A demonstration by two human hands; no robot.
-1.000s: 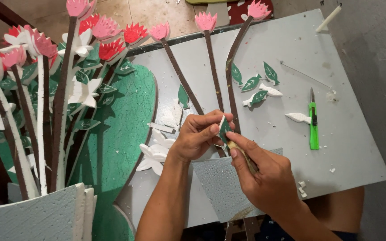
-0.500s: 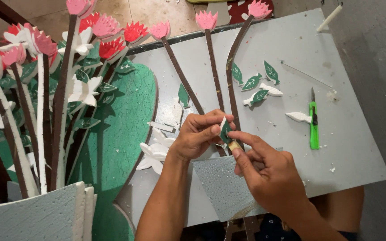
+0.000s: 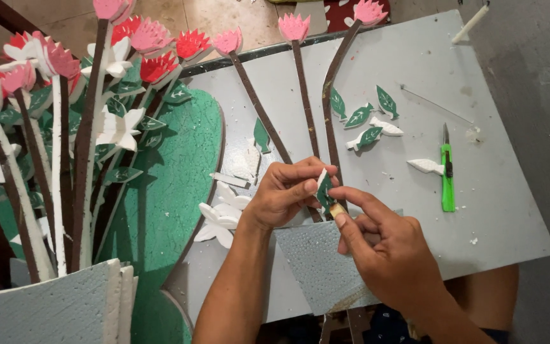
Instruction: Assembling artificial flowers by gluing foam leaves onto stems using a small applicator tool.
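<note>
— While the left hand [image 3: 286, 191] is pinching the small green leaf [image 3: 323, 189] between thumb and fingers, what is the right one doing?

— The right hand [image 3: 383, 251] is closing its fingers on a small tan tool [image 3: 337, 209], and the tip is pressing against the lower end of that leaf.

— Where is the leaf sitting relative to the grey board [image 3: 504, 210]?

— It is being held just above the board's near edge, right beside the lower ends of the brown stems [image 3: 305, 102] lying across it.

— Anything else lying on the board?

— Loose green leaves [image 3: 364, 118] are lying further up, right of the stems, and a green knife [image 3: 447, 172] is resting well to the right. White flower cutouts [image 3: 221, 216] are lying left of the hands, near the big green foam shape [image 3: 173, 191].
</note>
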